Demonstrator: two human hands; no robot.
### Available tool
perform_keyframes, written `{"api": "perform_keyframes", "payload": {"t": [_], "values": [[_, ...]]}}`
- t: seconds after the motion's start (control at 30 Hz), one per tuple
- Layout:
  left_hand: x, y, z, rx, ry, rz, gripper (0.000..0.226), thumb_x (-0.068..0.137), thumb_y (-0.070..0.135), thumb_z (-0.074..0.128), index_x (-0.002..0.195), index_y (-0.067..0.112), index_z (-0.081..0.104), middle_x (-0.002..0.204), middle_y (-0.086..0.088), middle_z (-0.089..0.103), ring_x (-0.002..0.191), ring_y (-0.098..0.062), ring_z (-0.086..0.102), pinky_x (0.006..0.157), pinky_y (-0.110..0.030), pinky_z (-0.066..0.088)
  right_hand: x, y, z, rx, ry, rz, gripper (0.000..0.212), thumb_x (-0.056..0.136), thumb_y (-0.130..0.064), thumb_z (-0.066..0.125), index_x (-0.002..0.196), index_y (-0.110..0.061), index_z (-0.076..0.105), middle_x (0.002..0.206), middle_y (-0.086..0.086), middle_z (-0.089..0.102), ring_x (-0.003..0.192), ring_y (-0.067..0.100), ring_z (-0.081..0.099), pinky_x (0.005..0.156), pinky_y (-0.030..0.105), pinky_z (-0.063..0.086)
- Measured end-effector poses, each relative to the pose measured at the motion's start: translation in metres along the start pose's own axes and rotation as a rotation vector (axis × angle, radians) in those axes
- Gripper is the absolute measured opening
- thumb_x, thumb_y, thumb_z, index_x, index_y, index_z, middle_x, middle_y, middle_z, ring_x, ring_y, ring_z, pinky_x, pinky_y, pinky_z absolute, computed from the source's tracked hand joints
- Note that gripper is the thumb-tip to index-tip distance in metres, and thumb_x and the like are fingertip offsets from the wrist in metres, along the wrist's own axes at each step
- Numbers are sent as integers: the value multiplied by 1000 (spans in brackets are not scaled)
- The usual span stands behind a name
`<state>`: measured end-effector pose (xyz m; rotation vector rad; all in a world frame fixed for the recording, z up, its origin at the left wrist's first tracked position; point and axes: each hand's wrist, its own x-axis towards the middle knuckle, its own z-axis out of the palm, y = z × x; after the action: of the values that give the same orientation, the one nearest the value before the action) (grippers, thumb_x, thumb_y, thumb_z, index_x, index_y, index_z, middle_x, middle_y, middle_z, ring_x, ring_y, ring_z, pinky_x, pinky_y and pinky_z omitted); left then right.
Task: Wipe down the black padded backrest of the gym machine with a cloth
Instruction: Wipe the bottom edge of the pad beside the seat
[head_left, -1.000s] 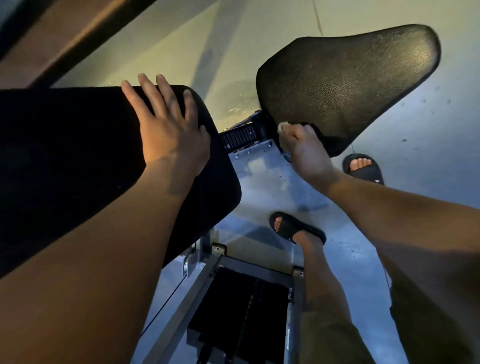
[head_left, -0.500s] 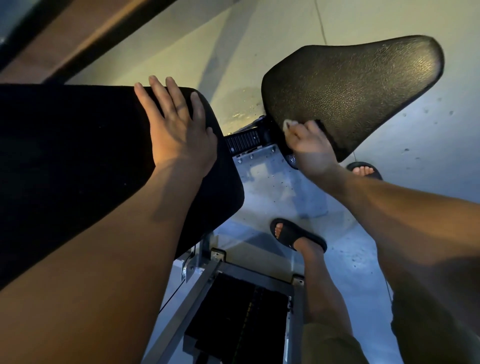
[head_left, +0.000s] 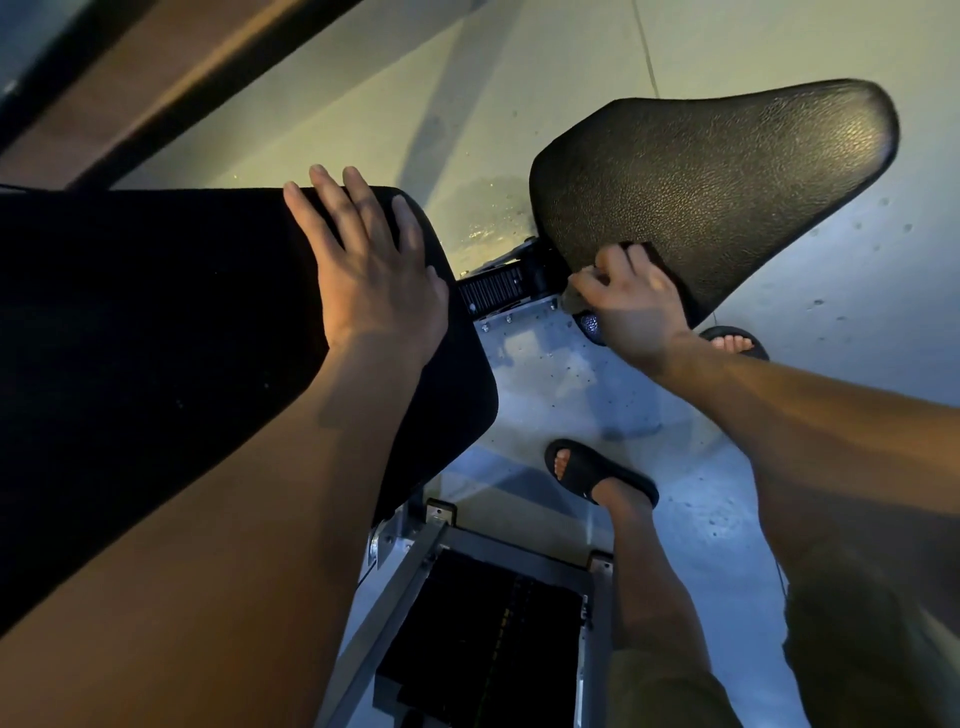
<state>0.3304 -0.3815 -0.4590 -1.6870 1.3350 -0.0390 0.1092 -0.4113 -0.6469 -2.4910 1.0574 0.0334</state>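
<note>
Black padded backrest (head_left: 156, 338): our landmark; too dark to show wiped patches, so we judge its wipe unfinished.
Seat pad (head_left: 727, 197): right of the backrest, apart.
Left hand (head_left: 374, 280): flat, fingers straight, pressing the backrest's end.
Right hand (head_left: 628, 306): off the backrest, at the seat pad, fingers curled on a pale cloth.
Cloth (head_left: 573, 301): right of the backrest, not touching it.

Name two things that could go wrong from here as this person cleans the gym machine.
1. The right hand, pinching what looks like a small pale cloth, works at the narrow end of the textured black seat pad, beside the ribbed black bracket; it could get nipped there.
2. The left hand lies flat and clothless on the smooth black padded backrest, which may go unwiped.
</note>
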Motion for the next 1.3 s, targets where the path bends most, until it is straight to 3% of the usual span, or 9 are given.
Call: {"api": "perform_keyframes", "payload": {"t": [0.1, 0.37, 0.5, 0.6, 0.73, 0.83, 1.03, 1.13, 1.3], "values": [[1, 0, 0, -3, -2, 6, 75, 97, 55, 15, 161, 15, 14, 163, -32, 11, 147, -59, 6, 115, -74, 5, -11, 0, 6, -43, -80, -3, 43, 87, -18, 69, 128, -13, 58, 117, 18, 52, 102, 39, 49, 73, 46, 52], [5, 4, 1, -19, -15, 9, 75, 98, 54, 15, 161, 12, 12, 163, -33, 8, 146, -61, 4, 114, -75, 5, 88, -25, -14, -58, -164, 37, 41, 86, 7, 55, 125, -3, 56, 122, 21, 49, 111, 42, 47, 62, 39, 43], [4, 2, 0, -25, -22, 18, 76, 99, 53, 15, 161, 10, 11, 162, -34, 7, 146, -61, 4, 114, -75, 4, 41, -37, 4, -156, -458, -176, 26, 99, -8, 46, 120, -4, 58, 117, 14, 50, 113, 36, 51, 69, 39, 42], [5, 1, 0, -34, -23, 15, 75, 99, 53, 15, 160, 9, 12, 162, -35, 7, 146, -61, 4, 114, -75, 5, -5, -48, 4, -342, -771, -460, 32, 102, -13, 46, 129, -11, 63, 140, 10, 44, 135, 32, 37, 96, 39, 46], [7, 5, 1, -17, -33, 10, 75, 99, 52, 15, 160, 9, 12, 163, -33, 6, 146, -62, 3, 113, -76, 5, 26, -39, -9, 166, -418, -137, 29, 94, -4, 49, 116, -20, 60, 114, 8, 46, 111, 32, 46, 66, 37, 42], [7, 8, 0, -6, -51, -7, 75, 99, 51, 15, 160, 9, 13, 163, -32, 8, 147, -60, 4, 114, -76, 5, 66, -51, -25, 572, -213, 231, 32, 97, -8, 49, 127, -16, 58, 114, 14, 53, 100, 32, 56, 80, 34, 50], [0, 3, -10, -14, -121, 38, 71, 100, 54, 16, 162, 19, 9, 168, -21, 3, 150, -54, -4, 116, -74, -1, 37, -103, -47, 1424, -531, 443, 38, 108, -28, 48, 146, -21, 53, 117, -16, 64, 92, -4, 60, 73, 8, 48], [-18, -1, -14, -19, -148, 98, 69, 101, 53, 16, 162, 22, 6, 170, -11, -1, 154, -45, -9, 119, -69, -4, 0, -116, -45, 1466, -490, 491, 31, 109, -22, 44, 133, -22, 65, 91, -23, 64, 80, -7, 55, 78, 16, 47], [-69, -9, -24, -34, -212, 188, 71, 101, 52, 17, 162, 19, 0, 169, -11, -7, 155, -37, -14, 119, -66, -7, -25, -99, -60, 1124, -664, 384, 30, 104, -25, 46, 89, -9, 66, 81, 7, 66, 81, 33, 69, 74, 40, 57]]}}
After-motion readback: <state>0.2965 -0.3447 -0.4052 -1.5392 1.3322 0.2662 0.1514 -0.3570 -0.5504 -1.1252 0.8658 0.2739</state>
